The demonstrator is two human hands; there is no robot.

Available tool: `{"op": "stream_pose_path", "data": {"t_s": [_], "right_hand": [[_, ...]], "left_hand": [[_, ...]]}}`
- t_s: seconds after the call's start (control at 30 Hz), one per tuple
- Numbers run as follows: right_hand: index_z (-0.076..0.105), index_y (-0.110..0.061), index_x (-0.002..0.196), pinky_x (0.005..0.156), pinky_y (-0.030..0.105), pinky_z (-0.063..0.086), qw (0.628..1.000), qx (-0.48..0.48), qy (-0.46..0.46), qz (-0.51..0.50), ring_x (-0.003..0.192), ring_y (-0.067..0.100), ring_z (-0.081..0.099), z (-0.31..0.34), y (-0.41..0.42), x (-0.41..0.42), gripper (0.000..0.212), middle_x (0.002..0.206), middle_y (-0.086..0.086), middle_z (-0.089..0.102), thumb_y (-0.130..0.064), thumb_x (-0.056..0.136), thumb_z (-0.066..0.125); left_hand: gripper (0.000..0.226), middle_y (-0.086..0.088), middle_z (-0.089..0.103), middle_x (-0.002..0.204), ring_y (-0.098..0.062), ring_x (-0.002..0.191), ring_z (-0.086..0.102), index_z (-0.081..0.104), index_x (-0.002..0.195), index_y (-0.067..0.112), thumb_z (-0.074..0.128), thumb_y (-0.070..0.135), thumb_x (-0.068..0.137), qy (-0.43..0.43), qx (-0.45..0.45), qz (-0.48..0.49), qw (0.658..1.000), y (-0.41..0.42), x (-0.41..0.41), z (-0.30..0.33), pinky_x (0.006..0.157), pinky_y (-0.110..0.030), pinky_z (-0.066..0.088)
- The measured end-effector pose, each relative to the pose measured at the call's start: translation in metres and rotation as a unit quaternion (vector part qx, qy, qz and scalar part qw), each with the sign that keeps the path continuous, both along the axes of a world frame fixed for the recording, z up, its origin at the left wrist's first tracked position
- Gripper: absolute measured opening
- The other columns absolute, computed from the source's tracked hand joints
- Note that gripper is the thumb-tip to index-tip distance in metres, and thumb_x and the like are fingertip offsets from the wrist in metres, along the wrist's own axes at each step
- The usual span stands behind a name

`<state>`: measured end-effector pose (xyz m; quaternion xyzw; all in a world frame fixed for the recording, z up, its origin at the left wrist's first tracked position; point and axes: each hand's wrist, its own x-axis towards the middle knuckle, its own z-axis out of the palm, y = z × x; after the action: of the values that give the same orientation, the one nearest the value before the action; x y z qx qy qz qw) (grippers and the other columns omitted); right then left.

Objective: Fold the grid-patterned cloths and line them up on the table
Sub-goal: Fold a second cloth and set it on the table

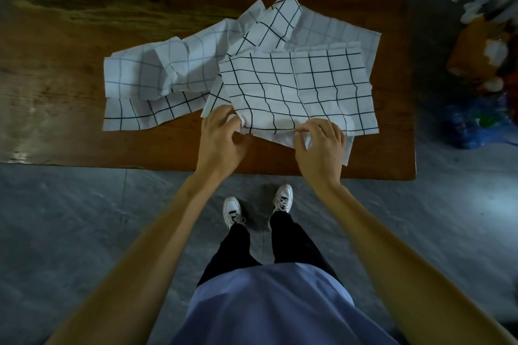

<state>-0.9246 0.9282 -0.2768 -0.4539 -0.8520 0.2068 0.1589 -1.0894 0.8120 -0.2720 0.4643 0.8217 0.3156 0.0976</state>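
Wooden bench (84, 109), bare brown top wide to my left and along the near edge; grey floor (84, 218) below. Several grid-patterned cloths (173, 70) lie heaped, unfolded, centre to right. Top cloth (297, 87) lies flattest, nearest me. My left hand (221, 137) pinches its near-left corner; my right hand (319, 145) pinches its near edge. Blurred clutter (482, 45) sits past the bench's right edge.
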Motion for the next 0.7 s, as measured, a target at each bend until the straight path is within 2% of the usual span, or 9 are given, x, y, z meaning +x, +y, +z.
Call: {"op": "stream_pose_path", "data": {"t_s": [0.07,0.13,0.33,0.43,0.53,0.63,0.7], "right_hand": [[0.067,-0.017,0.095,0.096,0.035,0.039,1.0,0.004,0.0,0.002,0.104,0.018,0.053,0.001,0.001,-0.001,0.013,0.102,0.0,0.063,-0.026,0.09,0.059],[0.067,-0.017,0.095,0.096,0.034,0.037,1.0,0.009,0.005,0.002,0.103,0.018,0.053,0.003,0.002,-0.002,0.013,0.102,0.0,0.063,-0.025,0.09,0.058],[0.067,-0.016,0.095,0.098,0.035,0.035,1.0,0.006,-0.022,0.013,0.105,0.019,0.053,0.007,0.004,-0.004,0.012,0.104,0.0,0.062,-0.023,0.089,0.058],[0.065,-0.014,0.103,0.101,0.038,0.036,0.998,-0.03,-0.045,0.03,0.111,0.022,0.052,0.01,0.002,-0.003,0.019,0.11,0.003,0.061,-0.016,0.086,0.059],[0.059,-0.014,0.118,0.102,0.045,0.041,0.996,-0.019,-0.008,0.088,0.115,0.025,0.051,0.023,0.0,-0.008,0.038,0.118,0.007,0.057,-0.003,0.081,0.053],[0.054,-0.017,0.131,0.103,0.04,0.038,0.982,0.039,0.003,0.187,0.12,0.028,0.049,0.047,0.004,-0.024,0.053,0.129,0.011,0.053,0.0,0.081,0.05],[0.05,-0.021,0.137,0.105,0.039,0.035,0.967,0.047,-0.025,0.248,0.128,0.031,0.044,0.064,0.006,-0.042,0.061,0.137,0.013,0.047,0.005,0.081,0.052]], "left_hand": [[0.014,-0.009,0.063,0.094,-0.023,0.093,0.056,0.063,0.086,0.005,0.071,0.009,0.076,0.009,0.007,-0.011,1.0,0.002,-0.003,0.005,0.092,-0.029,0.033],[0.009,-0.007,0.066,0.087,-0.02,0.084,0.06,0.064,0.087,0.005,0.068,0.008,0.08,0.003,0.013,-0.004,1.0,0.002,-0.005,0.008,0.091,-0.027,0.031],[0.01,-0.007,0.064,0.085,-0.02,0.079,0.057,0.062,0.092,0.005,0.065,0.012,0.086,-0.037,0.001,-0.023,0.999,0.002,-0.008,0.005,0.078,-0.033,0.045],[0.016,-0.005,0.06,0.081,-0.019,0.075,0.055,0.058,0.093,0.008,0.068,0.016,0.084,-0.05,-0.014,-0.059,0.997,0.007,-0.001,0.006,0.076,-0.036,0.047],[0.019,-0.011,0.062,0.082,-0.026,0.077,0.058,0.06,0.095,0.002,0.064,-0.005,0.079,-0.038,-0.008,-0.073,0.997,0.012,0.003,0.011,0.079,-0.041,0.048],[0.02,-0.01,0.062,0.082,-0.021,0.075,0.057,0.059,0.1,0.002,0.063,-0.001,0.08,-0.011,0.002,-0.082,0.997,0.019,0.002,0.013,0.076,-0.038,0.05],[0.023,-0.008,0.06,0.082,-0.014,0.071,0.052,0.057,0.102,0.004,0.064,0.0,0.081,-0.008,0.006,-0.088,0.996,0.022,0.001,0.014,0.071,-0.03,0.048]]}}
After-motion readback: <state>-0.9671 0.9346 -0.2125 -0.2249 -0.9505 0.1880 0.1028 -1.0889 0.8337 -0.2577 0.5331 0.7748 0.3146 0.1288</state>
